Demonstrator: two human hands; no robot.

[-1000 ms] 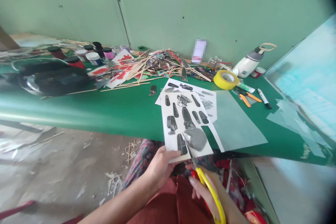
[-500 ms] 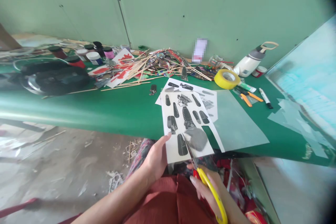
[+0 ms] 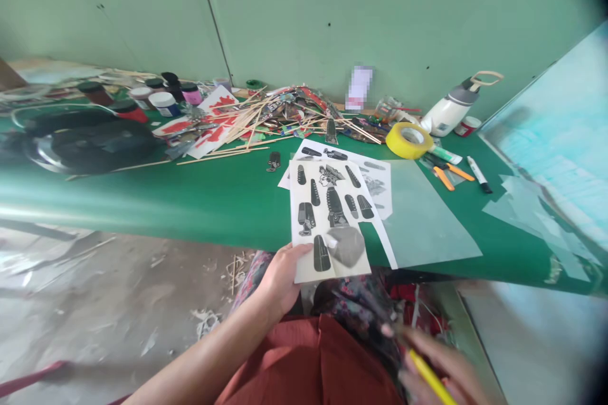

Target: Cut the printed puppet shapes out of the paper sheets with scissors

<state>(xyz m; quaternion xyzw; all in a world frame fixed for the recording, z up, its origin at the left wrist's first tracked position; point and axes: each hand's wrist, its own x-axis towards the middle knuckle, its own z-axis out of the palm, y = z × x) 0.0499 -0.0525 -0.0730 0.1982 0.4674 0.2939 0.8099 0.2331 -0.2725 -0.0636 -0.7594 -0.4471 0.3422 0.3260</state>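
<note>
My left hand [image 3: 284,275] grips the lower left edge of a white paper sheet [image 3: 308,271] printed with black puppet-like figure parts. The sheet reaches over the table's front edge, and a slit shows in its lower part beside a grey printed shape. Down at the lower right, my right hand [image 3: 434,364] is blurred, closed round yellow-handled scissors [image 3: 427,374], apart from the paper. Under the held sheet lies a second printed sheet [image 3: 380,171]. One small dark cutout [image 3: 273,161] lies on the table left of the sheets.
A green-covered table [image 3: 228,202] spans the view. At its back lie bamboo sticks [image 3: 247,120], paint jars [image 3: 164,103] and a black bag-like object [image 3: 90,139]. To the right are yellow tape [image 3: 409,140], orange-handled cutters [image 3: 444,177], a white bottle [image 3: 450,111] and translucent sheets [image 3: 432,221].
My right hand has drawn the scissors away from the paper, down and to the right. The left hand still holds the sheet, which has shifted slightly.
</note>
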